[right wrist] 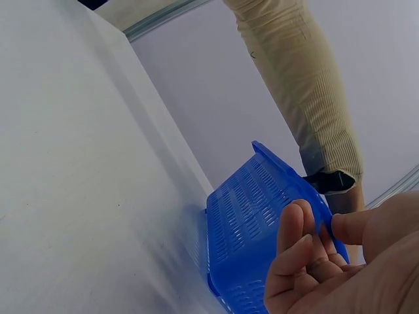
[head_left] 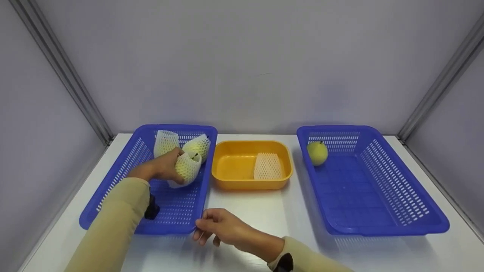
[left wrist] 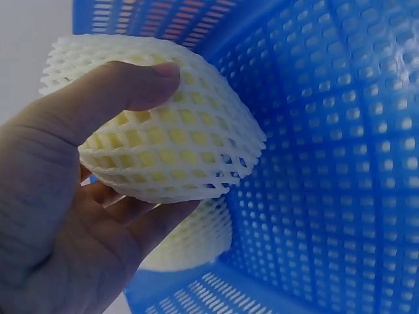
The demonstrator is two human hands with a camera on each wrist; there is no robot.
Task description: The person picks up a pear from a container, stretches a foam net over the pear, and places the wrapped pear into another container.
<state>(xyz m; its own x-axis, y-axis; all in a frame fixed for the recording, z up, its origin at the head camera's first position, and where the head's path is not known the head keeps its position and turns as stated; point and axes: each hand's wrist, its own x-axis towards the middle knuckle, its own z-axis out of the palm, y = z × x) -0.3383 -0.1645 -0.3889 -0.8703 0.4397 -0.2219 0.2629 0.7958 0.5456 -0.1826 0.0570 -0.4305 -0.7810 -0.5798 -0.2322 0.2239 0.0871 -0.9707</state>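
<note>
In the left blue basket (head_left: pixel 181 206), my left hand (head_left: pixel 166 166) grips a pale yellow-green pear (head_left: pixel 187 168) in a white foam net. The left wrist view shows the thumb across the net (left wrist: pixel 186 140) and the fingers beneath it. Two other netted pears, a rear-left one (head_left: pixel 165 141) and a rear-right one (head_left: pixel 197 146), lie close by in that basket. Beside the basket's front right corner is my right hand (head_left: pixel 223 228), its fingers loosely bent with nothing seen between them. Its thumb overlaps the rim (right wrist: pixel 288 173); whether it touches, I cannot tell.
Between the baskets stands an orange tub (head_left: pixel 232 184) with an empty foam net (head_left: pixel 267 166) inside. The right blue basket (head_left: pixel 385 229) holds one bare pear (head_left: pixel 317 153) at its back left. White tabletop (head_left: pixel 257 211) lies beneath; a grey wall (head_left: pixel 242 75) rises behind.
</note>
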